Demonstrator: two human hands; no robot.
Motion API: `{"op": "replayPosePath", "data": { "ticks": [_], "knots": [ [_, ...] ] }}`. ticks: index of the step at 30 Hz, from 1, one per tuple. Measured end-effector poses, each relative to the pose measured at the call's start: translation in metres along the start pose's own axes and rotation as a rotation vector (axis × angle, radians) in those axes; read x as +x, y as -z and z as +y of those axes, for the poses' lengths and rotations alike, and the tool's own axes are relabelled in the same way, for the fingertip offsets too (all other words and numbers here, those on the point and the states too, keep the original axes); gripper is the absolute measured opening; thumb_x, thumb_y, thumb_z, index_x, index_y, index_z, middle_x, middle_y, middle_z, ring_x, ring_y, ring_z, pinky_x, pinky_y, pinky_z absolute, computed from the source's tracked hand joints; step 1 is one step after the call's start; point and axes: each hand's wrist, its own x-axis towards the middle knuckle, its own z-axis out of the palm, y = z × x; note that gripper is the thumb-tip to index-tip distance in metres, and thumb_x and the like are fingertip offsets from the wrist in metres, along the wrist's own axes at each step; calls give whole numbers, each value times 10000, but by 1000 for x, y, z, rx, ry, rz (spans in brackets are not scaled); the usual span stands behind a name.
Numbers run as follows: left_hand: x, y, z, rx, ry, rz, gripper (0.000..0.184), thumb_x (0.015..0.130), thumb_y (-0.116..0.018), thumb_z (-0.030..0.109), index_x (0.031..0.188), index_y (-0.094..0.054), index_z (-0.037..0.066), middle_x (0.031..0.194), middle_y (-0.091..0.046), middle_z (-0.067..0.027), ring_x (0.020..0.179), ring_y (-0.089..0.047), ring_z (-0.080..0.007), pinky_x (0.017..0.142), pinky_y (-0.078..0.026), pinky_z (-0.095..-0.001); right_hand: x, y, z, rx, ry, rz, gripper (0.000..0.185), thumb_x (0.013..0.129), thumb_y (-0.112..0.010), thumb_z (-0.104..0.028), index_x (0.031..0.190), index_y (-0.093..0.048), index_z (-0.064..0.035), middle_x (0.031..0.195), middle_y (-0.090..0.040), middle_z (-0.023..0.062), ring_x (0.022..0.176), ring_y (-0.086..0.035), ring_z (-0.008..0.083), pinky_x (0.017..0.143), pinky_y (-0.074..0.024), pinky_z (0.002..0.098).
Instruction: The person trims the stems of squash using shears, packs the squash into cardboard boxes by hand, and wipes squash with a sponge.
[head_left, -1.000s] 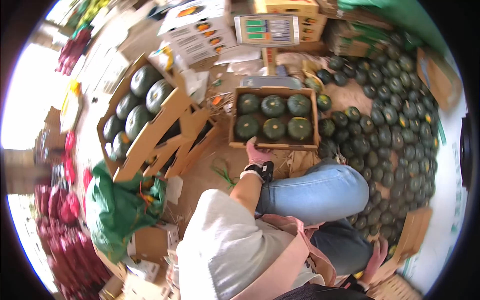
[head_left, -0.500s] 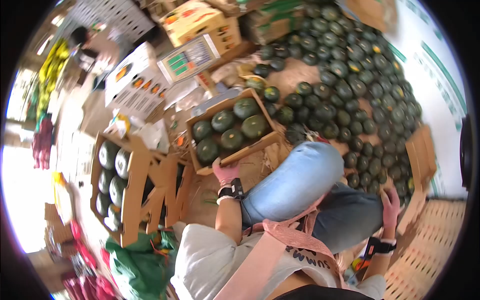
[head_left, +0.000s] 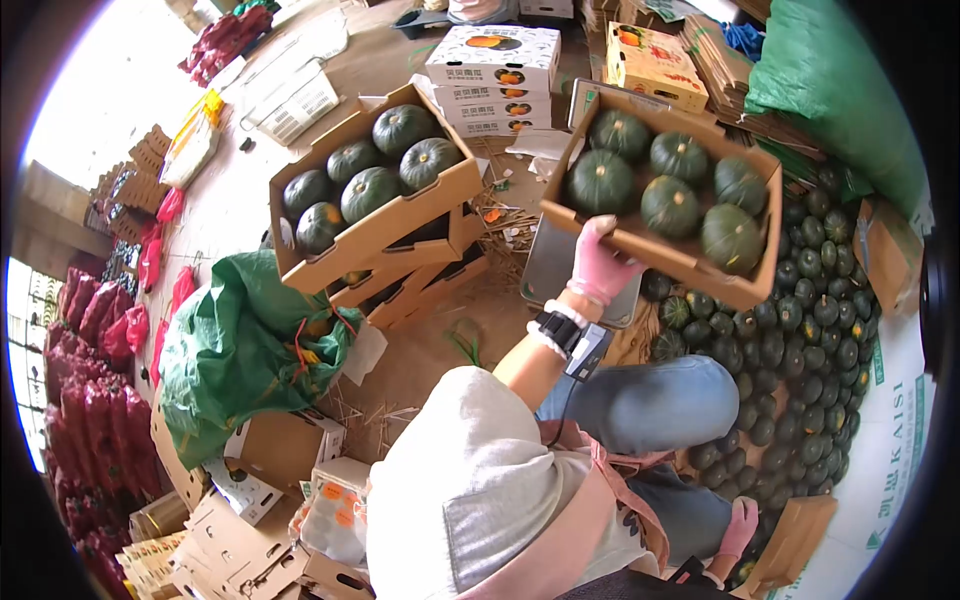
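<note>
My left hand (head_left: pixel 602 265), in a pink glove, grips the near wall of an open cardboard box (head_left: pixel 670 252) of dark green squash (head_left: pixel 670 206). The box looks raised over a metal platform scale (head_left: pixel 545 262), though the box hides much of the scale. My right hand (head_left: pixel 740 527), also pink-gloved, lies beside my bent leg, near a cardboard flap (head_left: pixel 795 545), with its fingers stretched out and nothing visible in them. To the left, another open box (head_left: pixel 375 232) of squash sits on top of stacked boxes (head_left: pixel 425 283).
Many loose squash (head_left: pixel 790 360) cover the floor at right. Printed white cartons (head_left: pixel 495 75) stand behind the scale. A green sack (head_left: pixel 240 340) and flattened cardboard (head_left: pixel 235 545) lie at left. A large green bag (head_left: pixel 830 90) is at the far right.
My view has swung left. My left hand, gripping the squash box, appears to have raised it from the scale. My right hand remains low beside my leg.
</note>
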Motion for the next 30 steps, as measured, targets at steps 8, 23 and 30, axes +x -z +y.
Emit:
{"op": "replayPosePath", "data": {
  "ticks": [8, 23, 30],
  "knots": [
    [-59, -147, 110, -52, -183, -179, 445, 690, -624, 377, 1030, -499, 118, 1019, -504, -98, 1009, -481, -311, 871, -382, -582, 36, -12, -4, 12, -15, -48, 161, 796, -567, -116, 855, -579, 34, 787, -592, 134, 749, -541, 219, 736, -438, 315],
    [-196, -103, 282, 349, -850, 201, 630, 702, -649, 390, 1193, -441, 53, 1219, -489, -156, 1126, -468, -308, 969, -374, -510, 72, -36, -20, -131, 116, -58, 171, 799, -592, -151, 835, -561, 13, 794, -590, 204, 732, -571, 323, 708, -451, 371],
    [-202, -46, 333, 368, -704, 345, 583, 733, -640, 429, 1162, -462, 76, 1168, -531, -125, 1091, -473, -278, 973, -367, -462, 73, -37, -34, -162, 119, -95, 182, 825, -569, -155, 821, -530, 23, 782, -561, 227, 711, -535, 357, 679, -434, 388]
  ]
}}
